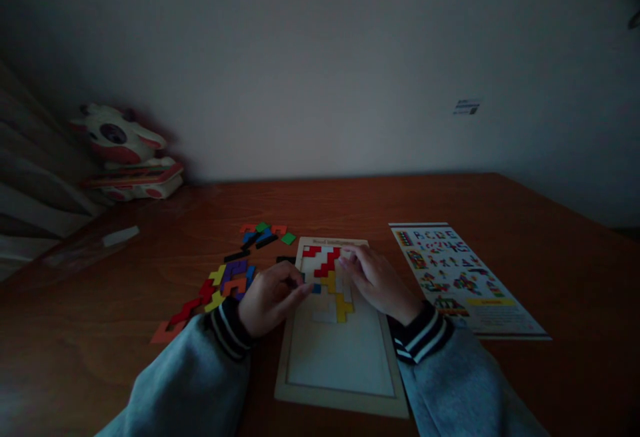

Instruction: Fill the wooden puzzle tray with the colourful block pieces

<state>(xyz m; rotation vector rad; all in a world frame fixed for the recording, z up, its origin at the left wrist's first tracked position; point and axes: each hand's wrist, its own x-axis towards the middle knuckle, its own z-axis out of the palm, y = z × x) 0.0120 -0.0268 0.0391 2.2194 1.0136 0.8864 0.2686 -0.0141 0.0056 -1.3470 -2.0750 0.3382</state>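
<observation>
A wooden puzzle board (340, 363) lies on the table, with red, white, yellow and blue pieces in its upper part. My left hand (273, 295) is at the board's left edge, its fingers closed round something dark that I cannot make out. Beside its fingertips a blue piece (317, 288) shows on the board. My right hand (377, 280) rests over the upper right of the board, fingers bent near the red piece (329, 264); whether it holds anything is hidden. Yellow pieces (342, 308) lie between and below the hands.
Loose coloured pieces (235, 269) are spread left of the board. A printed pattern sheet (465, 277) lies to the right. At the back left stands a cow-shaped toy (130, 157), with a small white object (121, 235) in front of it. A wall rises behind the table (340, 207).
</observation>
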